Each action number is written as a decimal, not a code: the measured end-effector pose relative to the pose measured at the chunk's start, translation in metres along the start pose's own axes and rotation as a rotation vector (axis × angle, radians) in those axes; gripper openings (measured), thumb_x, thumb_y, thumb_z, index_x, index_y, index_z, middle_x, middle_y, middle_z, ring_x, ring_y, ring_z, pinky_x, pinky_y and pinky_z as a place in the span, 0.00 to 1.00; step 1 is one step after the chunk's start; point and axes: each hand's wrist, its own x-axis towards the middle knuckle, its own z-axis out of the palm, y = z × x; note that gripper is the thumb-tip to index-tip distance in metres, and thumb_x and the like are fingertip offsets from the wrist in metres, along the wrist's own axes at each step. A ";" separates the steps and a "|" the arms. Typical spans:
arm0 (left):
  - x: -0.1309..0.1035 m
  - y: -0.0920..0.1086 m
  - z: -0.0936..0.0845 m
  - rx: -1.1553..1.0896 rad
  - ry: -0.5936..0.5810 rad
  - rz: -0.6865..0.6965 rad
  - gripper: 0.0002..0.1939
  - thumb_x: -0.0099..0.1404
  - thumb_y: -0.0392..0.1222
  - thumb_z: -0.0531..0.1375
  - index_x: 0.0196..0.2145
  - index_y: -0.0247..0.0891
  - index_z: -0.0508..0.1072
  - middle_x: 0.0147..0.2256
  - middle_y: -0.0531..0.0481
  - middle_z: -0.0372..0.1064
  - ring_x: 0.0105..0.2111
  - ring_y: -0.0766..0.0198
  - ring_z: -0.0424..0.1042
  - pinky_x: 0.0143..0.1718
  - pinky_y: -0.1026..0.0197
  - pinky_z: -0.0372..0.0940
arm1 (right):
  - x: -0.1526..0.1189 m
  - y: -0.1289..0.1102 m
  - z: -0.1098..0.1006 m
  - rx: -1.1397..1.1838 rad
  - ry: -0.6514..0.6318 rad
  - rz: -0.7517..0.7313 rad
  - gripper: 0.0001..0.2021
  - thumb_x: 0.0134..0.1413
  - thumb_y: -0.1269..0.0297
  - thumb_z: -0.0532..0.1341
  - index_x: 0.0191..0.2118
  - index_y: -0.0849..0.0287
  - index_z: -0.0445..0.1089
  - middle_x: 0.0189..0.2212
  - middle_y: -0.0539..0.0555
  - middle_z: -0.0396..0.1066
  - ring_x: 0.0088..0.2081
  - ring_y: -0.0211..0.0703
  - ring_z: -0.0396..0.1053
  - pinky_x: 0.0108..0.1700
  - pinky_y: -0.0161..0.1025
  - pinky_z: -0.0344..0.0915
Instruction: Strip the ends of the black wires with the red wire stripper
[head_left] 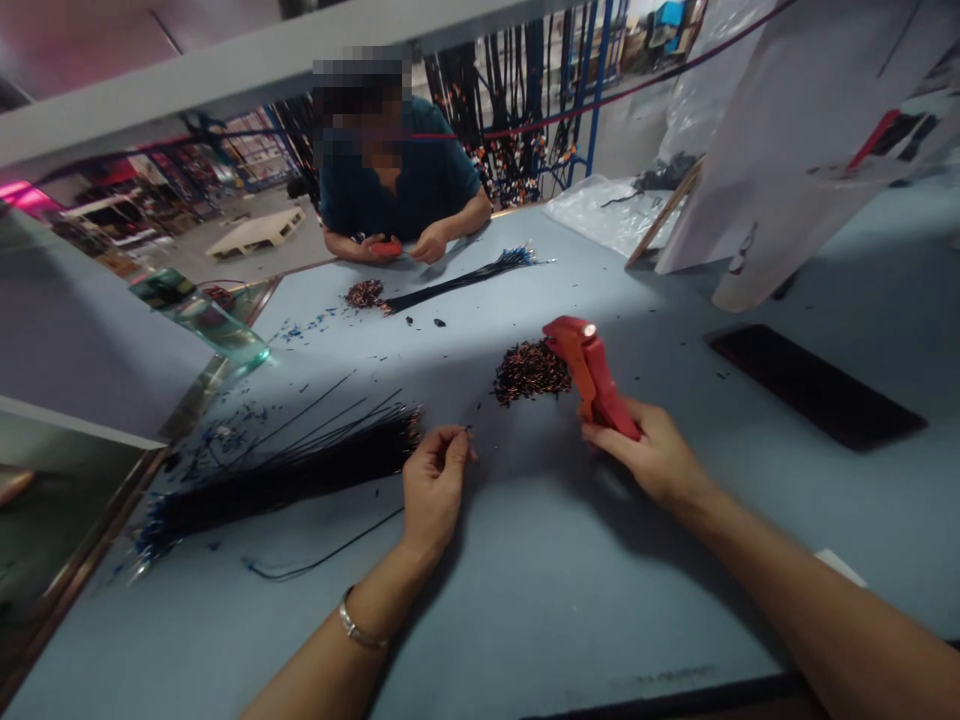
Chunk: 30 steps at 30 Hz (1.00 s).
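Note:
My left hand (435, 480) pinches a thin black wire (330, 553) close to one end. The wire trails off to the left across the table, and a blue piece sits at its far end. In my right hand (656, 450) is a red wire stripper (589, 370), its head tilted up and left. A pile of small dark and copper-coloured bits (531, 372) lies just left of the tool's head. Beside my left hand stretches a thick bundle of black wires (292, 480), with copper ends to the right and blue ends to the left.
Across the blue-grey table (525, 560) a person (390, 190) holds a red tool near a smaller wire bundle (457, 280) and a bit pile (365, 292). A green-tinted bottle (225, 330) stands at left. A dark flat slab (814, 385) lies at right, below a translucent container (795, 230).

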 end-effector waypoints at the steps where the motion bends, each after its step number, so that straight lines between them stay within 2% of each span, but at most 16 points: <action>1: 0.000 0.001 0.000 0.027 0.001 0.025 0.10 0.63 0.46 0.58 0.30 0.37 0.72 0.24 0.53 0.68 0.26 0.66 0.66 0.30 0.65 0.60 | 0.001 0.001 0.000 0.096 -0.008 0.032 0.08 0.48 0.59 0.60 0.31 0.58 0.68 0.23 0.50 0.68 0.26 0.43 0.67 0.31 0.39 0.64; 4: -0.001 0.003 0.001 0.090 -0.042 0.080 0.08 0.64 0.44 0.58 0.30 0.38 0.73 0.24 0.53 0.70 0.26 0.65 0.66 0.31 0.64 0.60 | 0.001 0.004 0.001 0.258 -0.020 0.069 0.08 0.47 0.59 0.61 0.31 0.58 0.68 0.25 0.51 0.67 0.27 0.43 0.67 0.31 0.40 0.66; 7: 0.000 0.002 0.003 0.204 -0.101 0.155 0.07 0.62 0.41 0.59 0.28 0.40 0.75 0.23 0.52 0.71 0.28 0.61 0.67 0.34 0.62 0.59 | 0.000 0.005 0.002 0.219 -0.031 0.033 0.06 0.47 0.61 0.62 0.31 0.57 0.68 0.25 0.51 0.67 0.27 0.43 0.67 0.31 0.40 0.66; 9: 0.002 0.002 0.005 0.263 -0.148 0.207 0.07 0.61 0.39 0.60 0.28 0.41 0.76 0.23 0.50 0.73 0.31 0.58 0.67 0.39 0.58 0.59 | -0.001 0.005 0.002 0.167 -0.036 0.010 0.06 0.48 0.61 0.62 0.31 0.57 0.68 0.25 0.51 0.67 0.28 0.44 0.66 0.31 0.40 0.66; 12: 0.004 0.002 0.004 0.308 -0.190 0.265 0.06 0.62 0.38 0.60 0.30 0.42 0.77 0.35 0.46 0.77 0.41 0.53 0.69 0.49 0.52 0.57 | -0.001 0.004 0.003 0.126 -0.029 -0.001 0.06 0.48 0.61 0.62 0.31 0.57 0.68 0.27 0.51 0.67 0.28 0.43 0.66 0.31 0.40 0.65; 14: 0.004 0.003 0.003 0.311 -0.170 0.307 0.06 0.62 0.39 0.59 0.30 0.41 0.77 0.48 0.44 0.74 0.48 0.52 0.67 0.53 0.50 0.55 | -0.001 0.004 0.003 0.134 -0.026 0.002 0.06 0.48 0.61 0.61 0.31 0.57 0.68 0.27 0.51 0.66 0.28 0.43 0.65 0.32 0.39 0.65; 16: 0.003 0.004 0.001 0.257 -0.124 0.325 0.06 0.63 0.40 0.59 0.30 0.40 0.76 0.51 0.43 0.71 0.50 0.54 0.67 0.53 0.53 0.57 | 0.000 0.004 0.003 0.155 -0.030 0.011 0.06 0.48 0.61 0.61 0.31 0.57 0.67 0.26 0.51 0.66 0.28 0.43 0.65 0.32 0.39 0.64; 18: 0.001 0.003 0.000 0.165 -0.103 0.265 0.07 0.64 0.41 0.58 0.32 0.39 0.76 0.43 0.44 0.74 0.39 0.59 0.71 0.44 0.58 0.62 | 0.000 0.005 0.003 0.170 -0.033 0.019 0.06 0.48 0.61 0.61 0.31 0.57 0.67 0.26 0.50 0.66 0.28 0.43 0.65 0.32 0.39 0.64; 20: -0.001 0.003 0.001 0.071 -0.109 0.155 0.08 0.65 0.43 0.58 0.34 0.38 0.75 0.29 0.50 0.73 0.26 0.65 0.68 0.33 0.62 0.62 | 0.000 0.006 0.003 0.174 -0.030 0.020 0.06 0.48 0.61 0.61 0.31 0.57 0.67 0.25 0.50 0.66 0.28 0.43 0.65 0.32 0.39 0.64; 21: -0.002 0.004 0.001 0.041 -0.109 0.108 0.08 0.65 0.43 0.58 0.35 0.38 0.75 0.24 0.53 0.70 0.22 0.67 0.65 0.29 0.64 0.61 | -0.001 0.006 0.003 0.178 -0.032 0.017 0.06 0.48 0.61 0.61 0.31 0.57 0.67 0.25 0.50 0.66 0.28 0.43 0.66 0.32 0.39 0.65; 25: -0.001 0.006 0.002 0.025 -0.070 0.066 0.07 0.62 0.43 0.60 0.31 0.37 0.75 0.19 0.56 0.63 0.22 0.67 0.63 0.28 0.65 0.58 | -0.003 0.004 0.003 0.220 -0.082 -0.007 0.08 0.49 0.60 0.61 0.34 0.58 0.68 0.30 0.53 0.70 0.32 0.45 0.69 0.36 0.42 0.68; 30: 0.002 0.001 0.001 -0.007 -0.049 -0.013 0.06 0.61 0.43 0.60 0.33 0.38 0.73 0.21 0.56 0.64 0.23 0.67 0.63 0.27 0.66 0.57 | -0.008 -0.006 0.002 0.184 -0.216 -0.029 0.11 0.50 0.60 0.60 0.37 0.59 0.69 0.31 0.54 0.72 0.33 0.47 0.70 0.36 0.42 0.68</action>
